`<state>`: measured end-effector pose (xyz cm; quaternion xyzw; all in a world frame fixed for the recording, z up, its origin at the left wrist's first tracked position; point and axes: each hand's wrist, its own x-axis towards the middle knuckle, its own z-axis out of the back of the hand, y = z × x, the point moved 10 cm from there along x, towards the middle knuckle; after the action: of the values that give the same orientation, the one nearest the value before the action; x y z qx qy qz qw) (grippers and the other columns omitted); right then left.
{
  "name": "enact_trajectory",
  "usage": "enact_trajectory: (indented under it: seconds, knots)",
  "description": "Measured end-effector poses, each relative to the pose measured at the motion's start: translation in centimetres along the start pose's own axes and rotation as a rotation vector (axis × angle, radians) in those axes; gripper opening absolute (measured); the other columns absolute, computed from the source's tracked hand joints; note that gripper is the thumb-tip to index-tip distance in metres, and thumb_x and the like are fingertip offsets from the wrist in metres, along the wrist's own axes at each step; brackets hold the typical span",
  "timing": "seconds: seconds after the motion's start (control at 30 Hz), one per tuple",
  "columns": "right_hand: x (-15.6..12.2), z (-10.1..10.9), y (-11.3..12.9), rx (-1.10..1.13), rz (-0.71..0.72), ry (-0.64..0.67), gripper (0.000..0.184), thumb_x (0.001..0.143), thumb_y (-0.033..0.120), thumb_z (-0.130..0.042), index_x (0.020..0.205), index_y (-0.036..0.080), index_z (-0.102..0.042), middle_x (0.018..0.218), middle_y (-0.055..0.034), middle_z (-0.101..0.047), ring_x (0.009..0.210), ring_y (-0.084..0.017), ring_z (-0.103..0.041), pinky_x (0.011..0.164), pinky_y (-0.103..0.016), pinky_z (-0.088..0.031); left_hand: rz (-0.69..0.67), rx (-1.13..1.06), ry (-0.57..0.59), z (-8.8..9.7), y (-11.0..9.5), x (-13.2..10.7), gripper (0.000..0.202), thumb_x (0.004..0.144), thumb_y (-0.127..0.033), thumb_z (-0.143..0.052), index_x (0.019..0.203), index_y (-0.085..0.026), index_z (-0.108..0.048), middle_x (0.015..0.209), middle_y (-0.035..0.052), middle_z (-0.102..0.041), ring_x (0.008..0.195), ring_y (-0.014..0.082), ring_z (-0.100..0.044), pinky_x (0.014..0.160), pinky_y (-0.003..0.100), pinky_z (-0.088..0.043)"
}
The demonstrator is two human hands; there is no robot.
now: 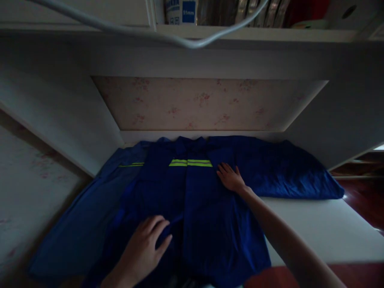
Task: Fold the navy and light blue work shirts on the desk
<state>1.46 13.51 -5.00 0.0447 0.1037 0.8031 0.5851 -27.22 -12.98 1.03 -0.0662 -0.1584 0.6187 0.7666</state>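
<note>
A dark blue work jacket lies spread out, front side up, its collar toward the back panel. Yellow-green reflective strips cross its chest on both sides of the front opening. My right hand rests flat on the jacket, beside the end of the right strip, fingers apart. Over the lower left part of the jacket is my left hand, fingers loosely bent and spread, holding nothing; whether it touches the cloth I cannot tell.
A lighter blue garment lies at the left, partly under the jacket. Folded dark blue cloth lies at the right on the white surface. Overhead, a white cable hangs before a shelf holding packages. Side panels close in both ends.
</note>
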Motion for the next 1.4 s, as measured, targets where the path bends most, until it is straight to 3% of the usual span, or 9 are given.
enact_trajectory:
  seconds: [0.1,0.2,0.33,0.43,0.57,0.8,1.07,1.2,1.4]
  knots:
    - [-2.1,2.0,2.3,0.0,0.002,-0.125,0.05,0.103,0.038,-0.032,0.146,0.018,-0.046,0.155,-0.0138,-0.042,0.145,-0.031,-0.032,0.117,-0.066,-0.008,-0.04,0.178,-0.04,-1.6,-3.6,-5.5,0.026,0.089,-0.028,-0.059,0.113,-0.028,-0.07,0.113,0.0059,-0.071,0.098,0.0243,-0.068,0.083,0.041,-0.057]
    - [-6.3,4.6,7.1,0.155,0.11,-0.205,0.045,0.101,0.035,-0.037,0.136,0.015,-0.055,0.137,-0.0157,-0.06,0.126,-0.028,-0.054,0.11,-0.047,-0.036,0.021,0.273,-0.07,-2.5,-3.1,-8.2,0.026,0.091,-0.019,-0.054,0.11,-0.023,-0.071,0.109,0.008,-0.071,0.092,0.0238,-0.068,0.079,0.041,-0.057]
    - [-15.8,0.8,17.9,0.276,0.535,0.248,0.044,0.099,0.047,-0.043,0.135,0.025,-0.058,0.105,-0.007,-0.074,0.09,-0.022,-0.071,0.078,-0.029,-0.051,0.032,0.311,-0.105,-2.2,-1.6,-9.6,0.032,0.093,-0.021,-0.05,0.12,-0.017,-0.068,0.119,0.0122,-0.069,0.106,0.026,-0.065,0.089,0.042,-0.054]
    - [-21.4,-2.6,22.0,0.064,0.678,0.416,0.046,0.098,0.044,-0.046,0.141,0.029,-0.051,0.101,-0.0075,-0.076,0.087,-0.027,-0.072,0.071,-0.032,-0.05,-0.011,0.356,-0.136,-1.4,-2.6,-10.1,0.037,0.093,-0.025,-0.051,0.127,-0.016,-0.064,0.135,0.015,-0.062,0.121,0.0299,-0.058,0.097,0.045,-0.049]
    - [-22.6,-3.4,22.9,-0.052,0.681,0.394,0.034,0.099,0.041,-0.043,0.122,0.024,-0.061,0.098,-0.0104,-0.076,0.086,-0.029,-0.073,0.069,-0.033,-0.05,-0.078,0.333,-0.057,-2.6,-5.3,-10.3,0.039,0.093,-0.034,-0.054,0.129,-0.021,-0.063,0.135,0.0099,-0.063,0.124,0.0286,-0.055,0.104,0.047,-0.044]
    - [-23.2,-3.3,23.0,-0.146,0.756,0.472,0.04,0.091,0.052,-0.056,0.121,0.026,-0.065,0.086,-0.0093,-0.076,0.08,-0.03,-0.073,0.066,-0.034,-0.051,-0.085,0.381,-0.001,-5.0,-5.7,-9.6,0.038,0.086,-0.005,-0.051,0.116,-0.019,-0.069,0.106,0.007,-0.071,0.096,0.0226,-0.063,0.09,0.043,-0.05]
    - [-22.9,-1.0,24.4,0.362,0.88,0.85,0.025,0.092,0.034,-0.063,0.111,0.022,-0.073,0.081,0.0031,-0.072,0.072,-0.011,-0.065,0.064,-0.017,-0.044,-0.098,0.098,-0.071,-3.5,-7.4,-9.8,0.037,0.083,-0.001,-0.048,0.102,-0.024,-0.07,0.094,0.0036,-0.071,0.085,0.0202,-0.063,0.08,0.037,-0.051]
    - [-23.0,-2.9,24.9,0.402,0.854,1.037,0.027,0.092,0.028,-0.062,0.113,0.016,-0.072,0.083,0.0031,-0.072,0.071,-0.01,-0.065,0.062,-0.015,-0.044,-0.086,-0.138,0.13,-8.3,-9.1,-9.3,0.038,0.078,0.002,-0.049,0.093,-0.024,-0.072,0.095,0.0051,-0.074,0.091,0.0208,-0.067,0.085,0.034,-0.054]
    - [-23.9,-4.1,24.1,0.415,0.778,0.737,0.03,0.09,0.024,-0.058,0.117,0.025,-0.071,0.109,-0.0025,-0.075,0.099,-0.019,-0.07,0.083,-0.026,-0.049,0.305,-0.684,0.638,-16.1,-5.2,-14.9,0.016,0.083,-0.03,-0.058,0.082,-0.028,-0.074,0.088,0.0009,-0.076,0.085,0.0199,-0.071,0.079,0.03,-0.056]
